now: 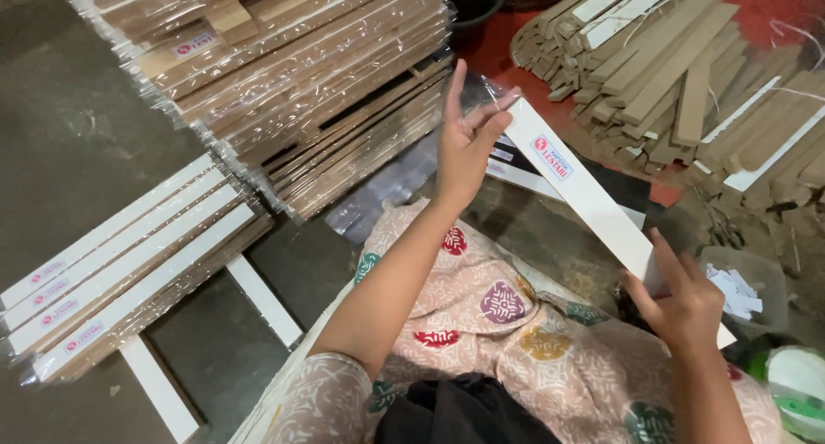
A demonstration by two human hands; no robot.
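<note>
Hidden: near end of the white strip (593, 195) is covered by the right hand (683, 302); the clear plastic sleeve (404, 182) at its far end is hard to trace against the floor.
Cut off: wrapped bundles (129, 272) at left and the plastic tub (752, 289) at right run out of view.
Materials: strip is flat, long, smooth, with a small red-and-white label; loose wooden slats (662, 74) far right are bare and rough; stacked bundles (292, 66) far left gleam under clear film.
Left hand (468, 139): fingers spread wide, tips touching the strip's far end.
Right hand: closed around the strip's near end.
Strip: held slantwise above the patterned lap (490, 315), centre right.
</note>
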